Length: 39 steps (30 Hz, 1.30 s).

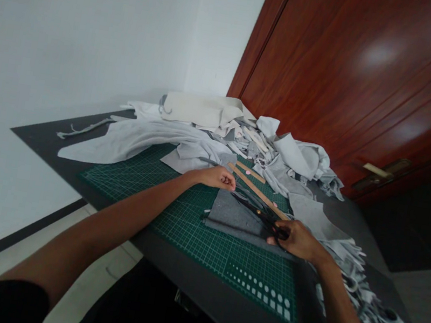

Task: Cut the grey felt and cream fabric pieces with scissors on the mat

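Observation:
My right hand point(292, 238) grips a pair of black scissors point(248, 205) by the handles. Their blades point left, toward my left hand, over a folded piece of dark grey fabric point(233, 218). My left hand point(219, 177) is closed in a pinch just beyond the blade tips. Thin grey fabric strips run out from its fingertips, and it appears to hold one; the exact grip is partly hidden. Under the fabric lies a green cutting mat point(187, 233). A wooden ruler point(257, 191) lies just behind the scissors, with a shorter wooden strip point(250, 172) beyond it.
White cloth point(132, 140) spreads over the mat's back left. Cream fabric point(194, 110) and piled scraps point(251, 140) line the back of the dark table point(177, 270). More scraps point(363, 288) lie beside my right forearm. A white wall and a reddish wooden door point(354, 85) stand behind.

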Tool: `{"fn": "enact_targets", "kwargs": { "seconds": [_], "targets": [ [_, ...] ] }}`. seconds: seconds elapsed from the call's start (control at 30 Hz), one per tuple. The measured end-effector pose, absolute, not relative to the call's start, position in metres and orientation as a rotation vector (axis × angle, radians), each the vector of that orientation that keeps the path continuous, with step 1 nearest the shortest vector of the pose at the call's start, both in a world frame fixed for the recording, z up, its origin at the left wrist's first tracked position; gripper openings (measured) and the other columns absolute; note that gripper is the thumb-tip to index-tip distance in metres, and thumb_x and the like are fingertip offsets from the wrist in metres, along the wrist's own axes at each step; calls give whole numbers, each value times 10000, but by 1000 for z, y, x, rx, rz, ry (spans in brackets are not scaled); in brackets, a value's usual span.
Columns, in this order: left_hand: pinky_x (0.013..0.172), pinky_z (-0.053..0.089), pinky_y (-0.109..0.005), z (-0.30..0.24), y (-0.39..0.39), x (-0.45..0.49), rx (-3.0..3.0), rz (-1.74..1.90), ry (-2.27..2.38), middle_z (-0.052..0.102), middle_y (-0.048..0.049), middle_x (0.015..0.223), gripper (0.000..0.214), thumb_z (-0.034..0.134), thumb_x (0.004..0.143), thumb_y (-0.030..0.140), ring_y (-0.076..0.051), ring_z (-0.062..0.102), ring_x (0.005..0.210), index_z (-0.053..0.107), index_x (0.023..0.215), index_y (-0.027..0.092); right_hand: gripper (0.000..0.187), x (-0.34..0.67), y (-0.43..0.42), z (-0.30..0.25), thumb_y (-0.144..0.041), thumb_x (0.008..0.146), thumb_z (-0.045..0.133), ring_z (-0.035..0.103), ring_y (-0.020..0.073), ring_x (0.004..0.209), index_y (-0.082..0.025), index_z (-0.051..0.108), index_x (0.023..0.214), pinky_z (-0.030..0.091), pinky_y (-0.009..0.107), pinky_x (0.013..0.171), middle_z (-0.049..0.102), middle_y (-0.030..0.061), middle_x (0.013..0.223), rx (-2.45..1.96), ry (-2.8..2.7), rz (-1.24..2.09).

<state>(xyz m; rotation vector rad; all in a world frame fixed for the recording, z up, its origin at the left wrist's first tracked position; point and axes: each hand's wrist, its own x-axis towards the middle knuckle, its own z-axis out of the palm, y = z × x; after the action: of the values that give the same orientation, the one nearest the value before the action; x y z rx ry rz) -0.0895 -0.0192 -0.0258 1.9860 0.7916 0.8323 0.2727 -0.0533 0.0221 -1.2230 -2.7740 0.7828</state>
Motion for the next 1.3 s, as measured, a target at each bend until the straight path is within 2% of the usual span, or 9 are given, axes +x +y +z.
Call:
{"fn": "enact_targets", "kwargs": {
  "seconds": [0.3,0.6,0.83,1.3],
  "targets": [
    [604,345,-237,-26,-18,-90,1988,851,774,662,-15,701,289,771,808,411,-103,511,616,756,863,128,324,265,-53,27,-469,767,696,431,118,584,-199,536,686,308,261,544,450,-44,624,-1212,-2783,759],
    [612,349,-242,-24,-16,-91,2020,831,759,669,-32,722,348,758,802,466,-109,520,636,770,855,122,383,252,-52,31,-544,770,692,452,121,597,-204,527,705,320,259,553,493,-36,642,-1206,-2801,760],
    [616,337,-252,-19,-18,-92,2073,844,763,635,-31,746,334,754,806,458,-115,498,659,788,855,129,389,245,-49,31,-553,780,685,450,119,593,-201,532,719,301,261,541,508,-33,640,-1202,-2829,718],
    [613,343,-248,-15,-20,-91,2088,851,783,611,-30,737,350,772,796,481,-119,508,667,797,849,135,348,237,-45,29,-528,770,682,497,136,605,-199,572,748,346,264,566,559,-6,660,-1167,-2841,626]
  ]
}}
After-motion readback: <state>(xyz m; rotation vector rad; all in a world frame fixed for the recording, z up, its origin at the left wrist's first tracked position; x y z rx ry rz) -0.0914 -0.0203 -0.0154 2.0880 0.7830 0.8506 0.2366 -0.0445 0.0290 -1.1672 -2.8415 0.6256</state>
